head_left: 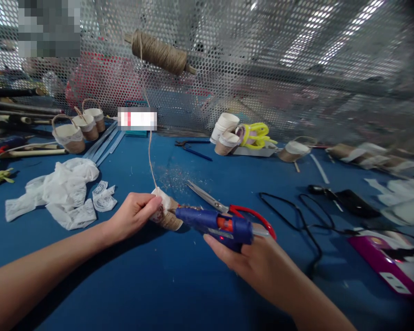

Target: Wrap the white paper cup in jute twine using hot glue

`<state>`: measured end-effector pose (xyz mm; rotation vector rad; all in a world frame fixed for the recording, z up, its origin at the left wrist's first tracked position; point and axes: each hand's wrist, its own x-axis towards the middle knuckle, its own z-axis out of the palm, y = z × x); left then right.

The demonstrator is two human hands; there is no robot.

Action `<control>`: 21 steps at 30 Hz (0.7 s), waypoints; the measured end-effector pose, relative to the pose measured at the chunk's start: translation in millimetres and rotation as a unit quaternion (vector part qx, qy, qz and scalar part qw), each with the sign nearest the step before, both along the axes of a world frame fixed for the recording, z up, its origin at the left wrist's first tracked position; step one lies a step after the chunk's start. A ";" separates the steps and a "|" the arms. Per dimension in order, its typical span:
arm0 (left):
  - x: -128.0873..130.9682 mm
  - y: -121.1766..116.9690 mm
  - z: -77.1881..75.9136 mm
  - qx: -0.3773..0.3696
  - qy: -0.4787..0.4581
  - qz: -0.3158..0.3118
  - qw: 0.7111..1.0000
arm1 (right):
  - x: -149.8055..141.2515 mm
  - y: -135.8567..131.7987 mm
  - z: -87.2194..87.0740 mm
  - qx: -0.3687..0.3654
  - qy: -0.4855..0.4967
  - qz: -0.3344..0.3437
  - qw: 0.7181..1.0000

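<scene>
My left hand [134, 212] grips a small paper cup [170, 220] with twine wrapped round part of it and a pale band near the rim. The cup lies tilted just above the table. In my right hand [248, 250] is a blue glue gun [207, 222], its nozzle at the side of the cup; whether it touches cannot be made out. A strand of twine [149, 151] runs from the cup up to a twine spool [160, 53] hung on a stick. Red-handled scissors [210, 197] lie open behind the glue gun.
White lace [65, 188] is heaped at left, near finished cups with handles [69, 138]. Pliers [195, 149], stacked paper cups [224, 126] and yellow-handled scissors [257, 136] stand or lie at the back. Black cable [296, 211] and a purple power strip [382, 262] occupy the right.
</scene>
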<state>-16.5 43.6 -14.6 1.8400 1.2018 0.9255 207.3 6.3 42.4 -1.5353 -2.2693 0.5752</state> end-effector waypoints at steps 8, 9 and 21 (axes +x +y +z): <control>1.0 0.8 0.6 -0.021 -0.010 0.012 1.000 | -1.7 0.4 0.8 0.022 0.001 0.031 0.999; 1.3 0.7 1.1 -0.024 -0.011 0.012 1.000 | -1.7 0.4 1.0 0.019 -0.002 0.032 0.999; -1.3 0.9 -2.4 0.014 -0.009 -0.023 1.000 | 13.2 12.2 -12.2 0.165 -0.101 0.135 0.972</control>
